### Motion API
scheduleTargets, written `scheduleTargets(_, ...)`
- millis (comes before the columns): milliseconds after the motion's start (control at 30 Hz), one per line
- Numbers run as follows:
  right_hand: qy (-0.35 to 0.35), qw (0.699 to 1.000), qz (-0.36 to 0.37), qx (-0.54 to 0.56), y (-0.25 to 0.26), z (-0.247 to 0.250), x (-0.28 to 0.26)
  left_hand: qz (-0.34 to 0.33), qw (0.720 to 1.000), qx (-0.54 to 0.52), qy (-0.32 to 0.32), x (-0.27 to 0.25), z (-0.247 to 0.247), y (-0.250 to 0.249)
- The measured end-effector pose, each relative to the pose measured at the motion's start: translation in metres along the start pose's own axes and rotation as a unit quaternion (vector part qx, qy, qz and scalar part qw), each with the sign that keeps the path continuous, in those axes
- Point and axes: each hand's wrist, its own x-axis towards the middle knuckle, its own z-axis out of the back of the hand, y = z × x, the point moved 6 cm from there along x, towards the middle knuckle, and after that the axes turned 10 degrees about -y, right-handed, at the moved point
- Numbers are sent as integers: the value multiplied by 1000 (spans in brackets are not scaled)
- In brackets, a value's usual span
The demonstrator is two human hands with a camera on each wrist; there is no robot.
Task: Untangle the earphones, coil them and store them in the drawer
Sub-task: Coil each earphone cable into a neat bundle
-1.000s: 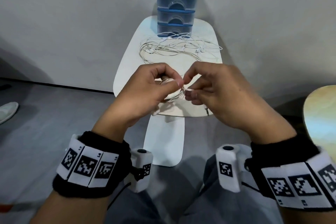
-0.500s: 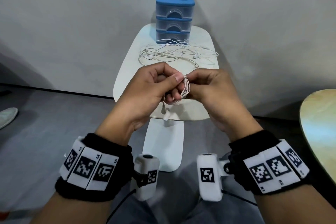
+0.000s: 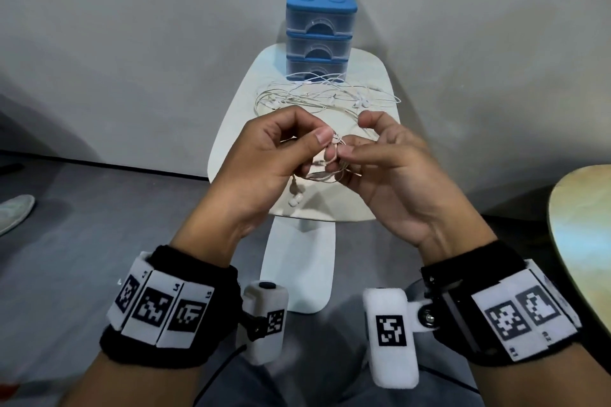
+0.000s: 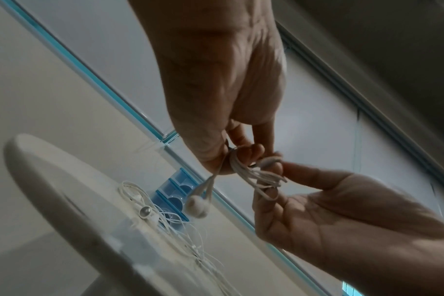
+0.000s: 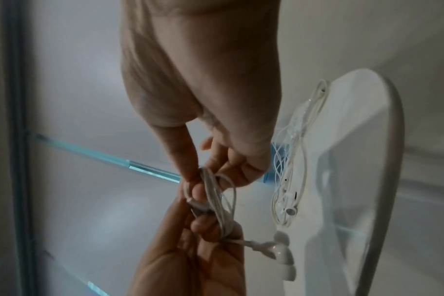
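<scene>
Item: coiled earphones (image 3: 325,163), white cord in small loops, centre of the head view, held between both hands above the near edge of the tabletop (image 3: 228,129).
Left hand (image 3: 264,158): grip closed, thumb and curled fingers pinching the coil's left side; two earbuds (image 3: 295,198) dangle just below it.
Right hand (image 3: 390,172): grip closed on the coil's right side, fingertips pinching cord, index finger raised.
Tangled earphones (image 3: 325,97): loose on the tabletop, beyond the hands.
Drawer unit (image 3: 319,30): blue, three drawers, all shut, upper centre.
</scene>
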Motion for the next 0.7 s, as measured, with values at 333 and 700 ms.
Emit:
scheduleTargets(333, 73, 956, 98, -266, 16, 0, -10, 11, 997, 22, 76, -3, -7, -2)
scheduleTargets(700, 16, 820, 193, -539, 16, -7, -13, 31, 994, 102, 15, 7, 4, 9)
